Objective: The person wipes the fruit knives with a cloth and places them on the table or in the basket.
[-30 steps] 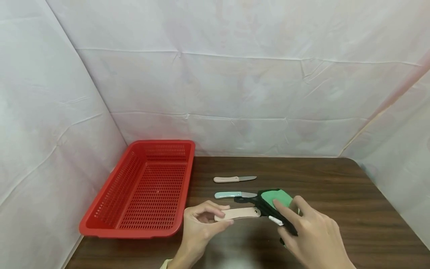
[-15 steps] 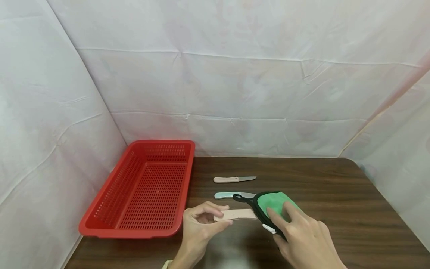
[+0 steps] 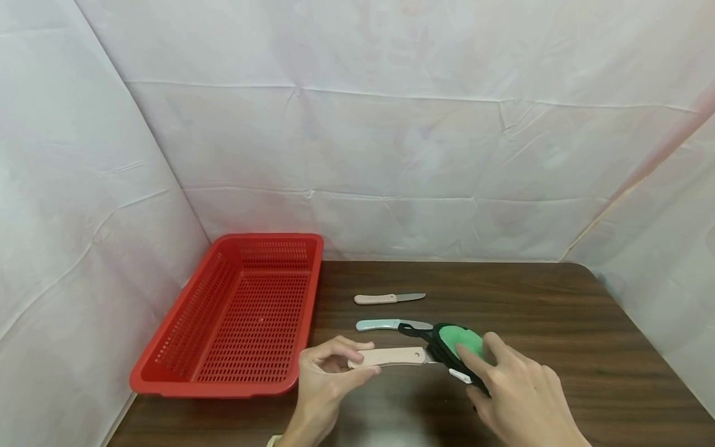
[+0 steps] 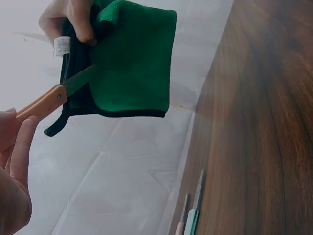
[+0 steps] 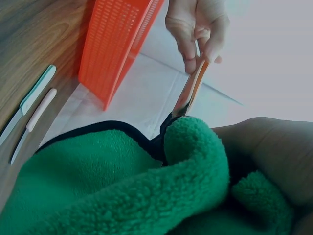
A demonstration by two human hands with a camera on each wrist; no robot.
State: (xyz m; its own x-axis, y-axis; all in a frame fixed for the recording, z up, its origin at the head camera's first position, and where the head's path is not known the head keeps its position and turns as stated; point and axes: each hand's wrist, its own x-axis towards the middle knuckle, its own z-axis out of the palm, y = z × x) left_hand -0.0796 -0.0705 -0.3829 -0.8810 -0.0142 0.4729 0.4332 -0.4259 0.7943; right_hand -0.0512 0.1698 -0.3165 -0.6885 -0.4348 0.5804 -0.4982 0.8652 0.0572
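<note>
The left hand (image 3: 321,385) pinches the handle end of a pale-handled knife (image 3: 393,356), its blade pointing rightward. The right hand (image 3: 519,385) grasps a black-edged green cloth (image 3: 460,341), which touches the blade; knife and cloth are held above the counter (image 3: 530,298). Beyond them on the wood lies a blue-handled knife (image 3: 380,325), and behind that a pink-handled knife (image 3: 375,299). A red basket (image 3: 310,304) stands to the left, and white sheeting (image 3: 391,149) hangs at the back.
</note>
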